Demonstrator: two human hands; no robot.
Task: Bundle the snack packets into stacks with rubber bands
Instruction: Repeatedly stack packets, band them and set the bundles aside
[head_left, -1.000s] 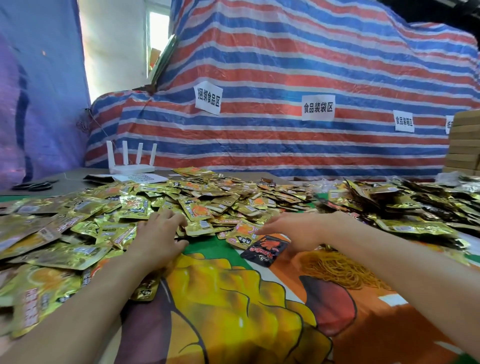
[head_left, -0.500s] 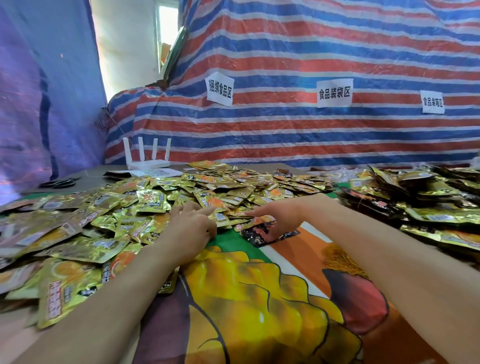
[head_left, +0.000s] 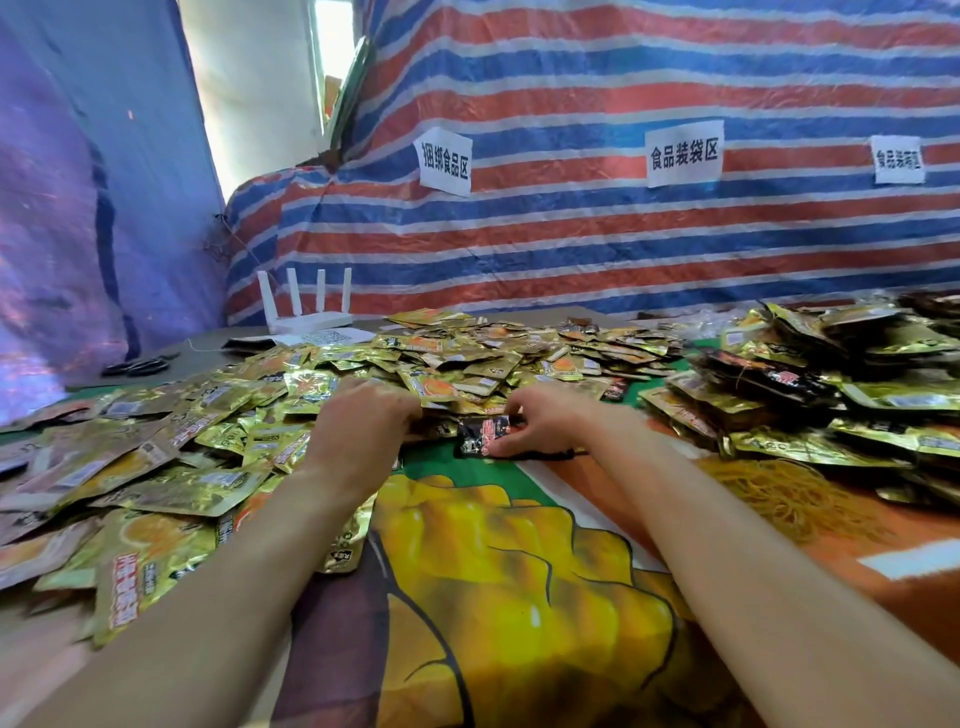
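Observation:
A wide heap of loose gold snack packets (head_left: 457, 364) covers the left and middle of the table. My left hand (head_left: 363, 426) lies knuckles-up on the near edge of that heap, fingers bent down into the packets; what they hold is hidden. My right hand (head_left: 545, 423) pinches a black-and-red packet (head_left: 483, 439) at the heap's front edge. A mound of yellow rubber bands (head_left: 779, 493) lies to the right of my right forearm.
Stacked gold and black packets (head_left: 831, 400) pile up on the right. A white router (head_left: 306, 312) and black scissors (head_left: 135, 366) sit at the far left. A printed cloth (head_left: 493, 597) covers the near table. A striped tarp (head_left: 623, 234) hangs behind.
Both hands have reached farther into the heap's front edge. My right hand has come onto the black-and-red packet and now pinches it. The camera has moved closer.

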